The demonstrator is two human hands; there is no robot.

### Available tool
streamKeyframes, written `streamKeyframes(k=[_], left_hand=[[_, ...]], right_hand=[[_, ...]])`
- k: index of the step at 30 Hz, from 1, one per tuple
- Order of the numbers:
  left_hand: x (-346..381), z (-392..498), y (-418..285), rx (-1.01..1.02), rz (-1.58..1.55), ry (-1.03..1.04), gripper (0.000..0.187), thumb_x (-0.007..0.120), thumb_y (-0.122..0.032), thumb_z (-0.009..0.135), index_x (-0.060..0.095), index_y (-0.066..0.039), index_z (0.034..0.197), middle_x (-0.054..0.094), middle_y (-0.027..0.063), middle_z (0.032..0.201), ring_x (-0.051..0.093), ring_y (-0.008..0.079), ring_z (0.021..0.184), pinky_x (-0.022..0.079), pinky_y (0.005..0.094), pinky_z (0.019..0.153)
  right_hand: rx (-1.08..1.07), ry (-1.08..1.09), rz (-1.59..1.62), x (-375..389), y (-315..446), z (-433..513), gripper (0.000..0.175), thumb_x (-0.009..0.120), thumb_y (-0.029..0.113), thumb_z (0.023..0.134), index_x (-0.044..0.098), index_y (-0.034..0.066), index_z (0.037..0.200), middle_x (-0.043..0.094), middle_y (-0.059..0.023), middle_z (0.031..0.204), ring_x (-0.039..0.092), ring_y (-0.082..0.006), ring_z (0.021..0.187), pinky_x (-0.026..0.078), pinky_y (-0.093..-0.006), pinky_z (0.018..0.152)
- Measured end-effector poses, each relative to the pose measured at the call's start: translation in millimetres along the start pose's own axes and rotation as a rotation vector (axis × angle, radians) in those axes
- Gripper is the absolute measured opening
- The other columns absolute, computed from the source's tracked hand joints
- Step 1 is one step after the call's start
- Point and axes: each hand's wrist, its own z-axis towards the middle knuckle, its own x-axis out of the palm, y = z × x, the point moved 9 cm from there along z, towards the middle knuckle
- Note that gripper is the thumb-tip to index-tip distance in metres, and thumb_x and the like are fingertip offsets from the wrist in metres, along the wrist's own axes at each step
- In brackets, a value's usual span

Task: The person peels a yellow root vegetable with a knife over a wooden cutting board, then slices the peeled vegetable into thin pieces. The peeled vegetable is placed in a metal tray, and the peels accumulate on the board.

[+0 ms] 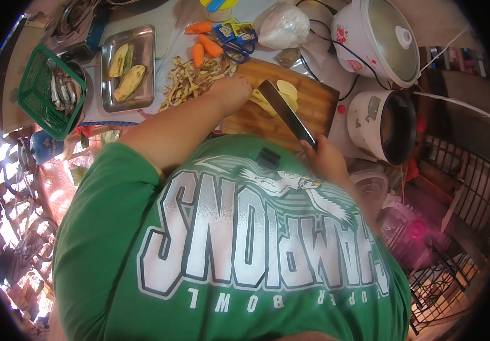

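Note:
My right hand (pixel 325 157) grips the handle of a broad kitchen knife (pixel 285 111), whose dark blade slants up and left across a wooden cutting board (pixel 317 96). Under and beside the blade lies a pale yellow peeled vegetable (pixel 263 101). Thin round slices (pixel 287 89) rest just past the knife. At the board's left part, my left hand (pixel 235 91) has its fingers curled against the vegetable, close to the blade; the fingertips are partly hidden. Peelings (pixel 185 81) are heaped left of the board, partly behind my left forearm.
A steel tray (pixel 149 68) holds peeled vegetables. Left of it, a green plastic basket (pixel 36 96) contains silvery pieces, perhaps fish. Carrots (pixel 211 44), blue-handled scissors (pixel 237 53) and a plastic bag (pixel 285 26) lie beyond the board. A lidded rice cooker (pixel 356 38) and white pot (pixel 366 123) stand right.

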Motion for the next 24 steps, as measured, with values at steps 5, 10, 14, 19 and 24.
streamKeyframes(k=[5,10,14,19,24], left_hand=[[-1.5,-1.4,-2.2,0.036,0.031,0.002,0.026,0.057,-0.004,0.086,0.065,-0.003,0.111,0.064,0.0137,0.112,0.062,0.0298,0.111,0.053,0.037,0.095],[0.5,-0.1,-0.9,0.039,0.013,0.015,0.026,0.059,-0.004,0.085,0.066,-0.003,0.109,0.065,0.0129,0.112,0.063,0.0291,0.111,0.053,0.0367,0.094],[4.6,3.4,0.8,0.044,0.01,0.003,0.026,0.06,-0.004,0.084,0.066,-0.004,0.109,0.066,0.012,0.111,0.063,0.0282,0.11,0.053,0.0365,0.094],[0.5,4.0,-2.0,0.082,0.05,0.017,0.024,0.059,-0.005,0.085,0.067,-0.004,0.107,0.066,0.0123,0.11,0.064,0.0285,0.109,0.054,0.0372,0.093],[-0.5,4.0,-2.1,0.105,0.073,0.005,0.022,0.058,-0.004,0.085,0.066,-0.004,0.106,0.067,0.0128,0.11,0.065,0.0291,0.108,0.055,0.0384,0.091]], right_hand=[[0.009,0.001,-0.046,3.3,1.1,0.8,0.048,0.058,0.048,0.099,0.059,-0.0005,0.098,0.069,-0.0258,0.085,0.068,-0.0449,0.084,0.051,-0.0527,0.073],[0.015,0.024,-0.073,-1.2,7.1,-1.4,0.048,0.058,0.047,0.099,0.059,-0.0009,0.099,0.07,-0.0262,0.086,0.068,-0.0456,0.084,0.052,-0.0534,0.074],[0.022,0.02,-0.143,-2.8,13.5,-0.8,0.047,0.058,0.046,0.098,0.059,-0.001,0.099,0.07,-0.0262,0.086,0.068,-0.0457,0.085,0.052,-0.0536,0.075],[0.018,0.072,-0.166,4.9,13.0,3.9,0.047,0.059,0.046,0.098,0.059,-0.0017,0.097,0.069,-0.0268,0.084,0.068,-0.0457,0.084,0.053,-0.0528,0.074],[-0.028,0.064,-0.133,4.2,11.3,10.5,0.049,0.06,0.046,0.097,0.06,-0.0025,0.096,0.069,-0.0271,0.085,0.068,-0.0459,0.084,0.053,-0.0523,0.073]])
